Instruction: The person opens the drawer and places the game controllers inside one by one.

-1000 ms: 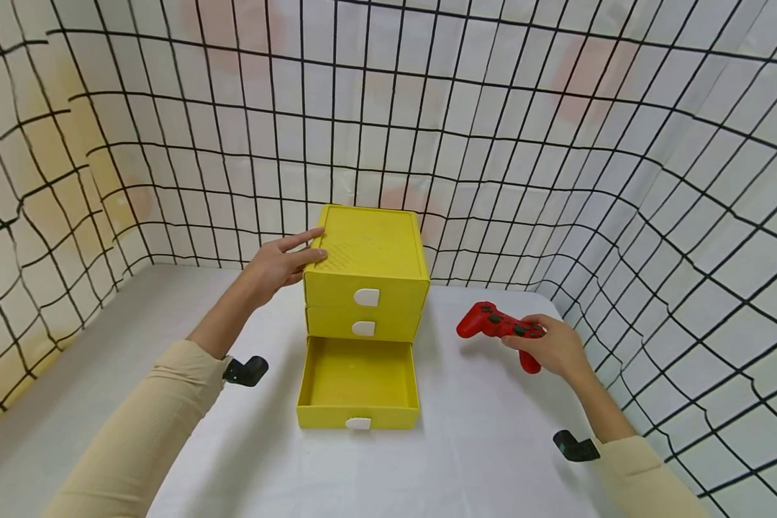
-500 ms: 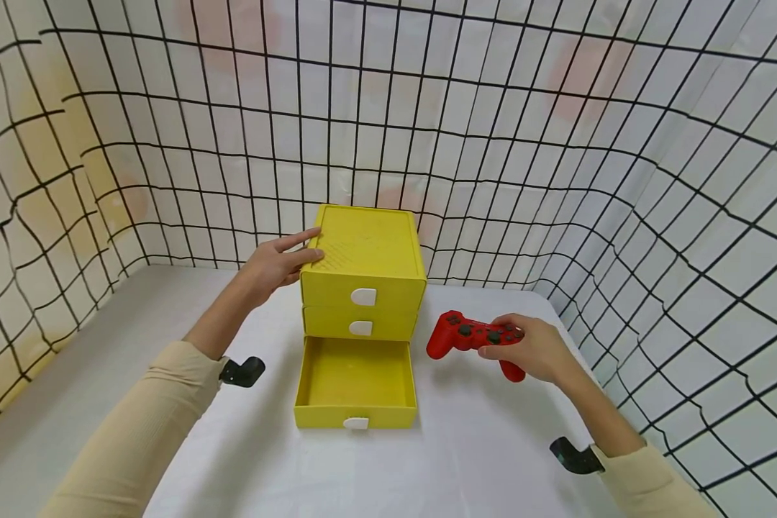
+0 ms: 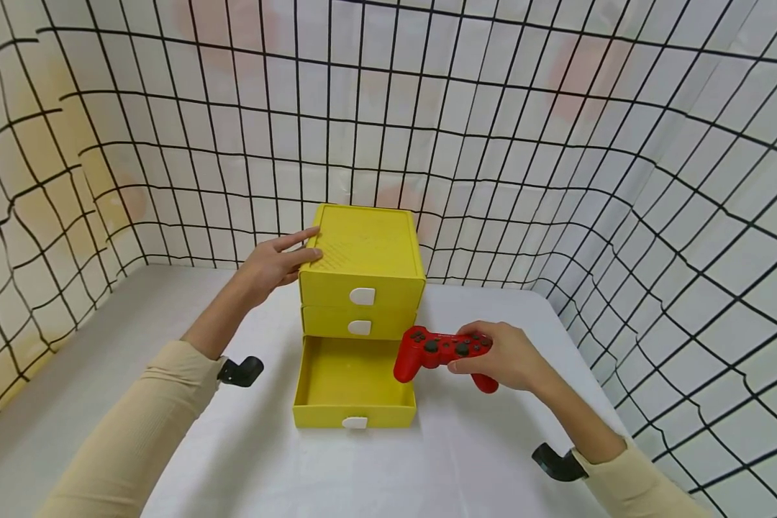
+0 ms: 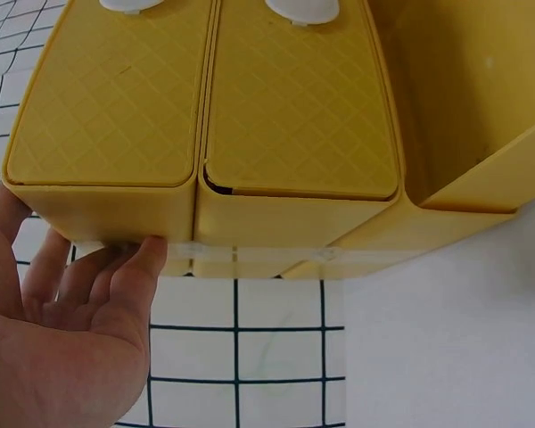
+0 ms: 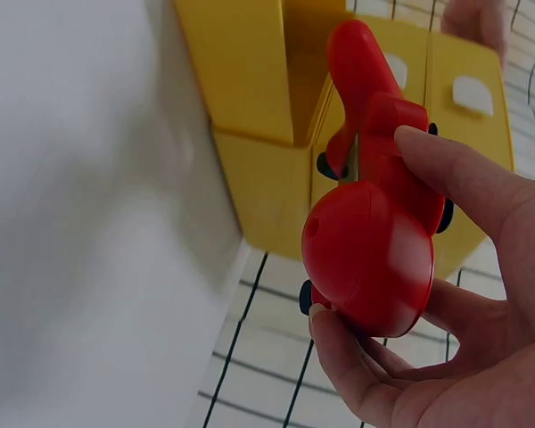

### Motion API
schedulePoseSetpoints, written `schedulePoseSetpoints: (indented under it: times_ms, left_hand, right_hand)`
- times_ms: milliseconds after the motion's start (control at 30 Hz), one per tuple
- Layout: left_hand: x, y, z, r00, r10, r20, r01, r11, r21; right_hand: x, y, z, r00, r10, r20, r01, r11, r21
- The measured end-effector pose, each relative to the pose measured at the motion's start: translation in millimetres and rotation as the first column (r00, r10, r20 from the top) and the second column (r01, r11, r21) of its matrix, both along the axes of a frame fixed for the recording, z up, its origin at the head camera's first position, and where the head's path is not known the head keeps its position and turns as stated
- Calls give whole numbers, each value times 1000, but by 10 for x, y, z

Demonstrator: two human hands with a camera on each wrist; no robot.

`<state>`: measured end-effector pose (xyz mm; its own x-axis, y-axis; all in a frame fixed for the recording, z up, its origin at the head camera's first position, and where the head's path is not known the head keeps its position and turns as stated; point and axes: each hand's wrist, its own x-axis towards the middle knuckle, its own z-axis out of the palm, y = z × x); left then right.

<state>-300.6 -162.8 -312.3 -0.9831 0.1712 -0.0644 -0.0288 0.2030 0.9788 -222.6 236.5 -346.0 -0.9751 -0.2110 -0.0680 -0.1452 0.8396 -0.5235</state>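
Note:
In the head view a yellow drawer unit (image 3: 365, 241) stands mid-table, its bottom drawer (image 3: 352, 416) pulled out with a bare floor showing. The two upper drawers are closed. My left hand (image 3: 268, 270) rests on the unit's left top edge, some fingers on top and others against the side wall, as the left wrist view shows. With my right hand (image 3: 505, 356) I grip a red game controller (image 3: 439, 348) by one end, thumb on one face and fingers on the other. Its free end hangs over the right side of the open drawer. In the right wrist view the controller (image 5: 370, 259) hides part of the unit.
A white cloth covers the table (image 3: 388, 475). Black grid netting (image 3: 388, 108) over white sheeting walls the back and both sides. Dark camera mounts sit at the left wrist (image 3: 242, 371) and right wrist (image 3: 557, 462).
My right hand has carried the controller leftward and slightly toward me, from right of the unit to the open drawer's right edge. The left hand stays on the unit.

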Motion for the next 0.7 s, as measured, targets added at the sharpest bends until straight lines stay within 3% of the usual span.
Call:
schedulePoseSetpoints:
  times_ms: [700]
  left_hand:
    - [-3,10,2,1000,8,-1,-8,1000,-15]
  right_hand:
    - [12,-632,-107,992,124,5,-124,992,-32]
